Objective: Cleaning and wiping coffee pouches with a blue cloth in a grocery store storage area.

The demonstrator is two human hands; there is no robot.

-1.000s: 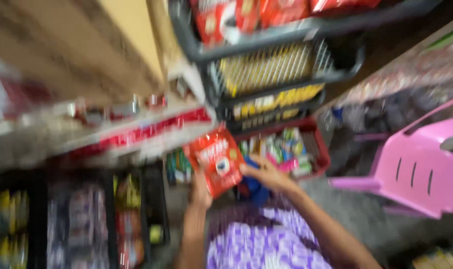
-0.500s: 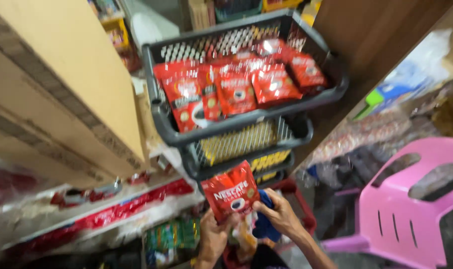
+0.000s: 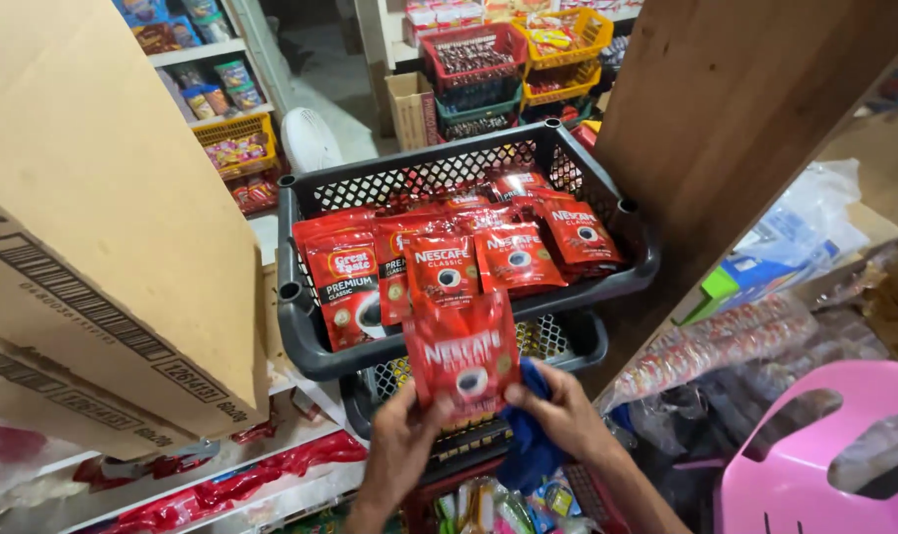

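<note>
A red coffee pouch [image 3: 464, 354] is held upright between both my hands, just in front of the top black basket [image 3: 305, 341]. My left hand [image 3: 401, 445] grips its lower left corner. My right hand [image 3: 557, 410] grips its lower right corner and also clutches a blue cloth [image 3: 530, 445]. The basket holds several more red coffee pouches [image 3: 447, 259] lying in overlapping rows.
A large cardboard box [image 3: 103, 227] juts in at the left. A brown wooden panel [image 3: 735, 119] rises on the right, with a pink plastic chair [image 3: 824, 455] below it. More stacked baskets [image 3: 557, 346] sit underneath, and coloured baskets [image 3: 513, 49] and shelves stand farther back.
The view has tilted up from the lower baskets to the top black basket. Both hands have lifted the red pouch up to the basket's front rim.
</note>
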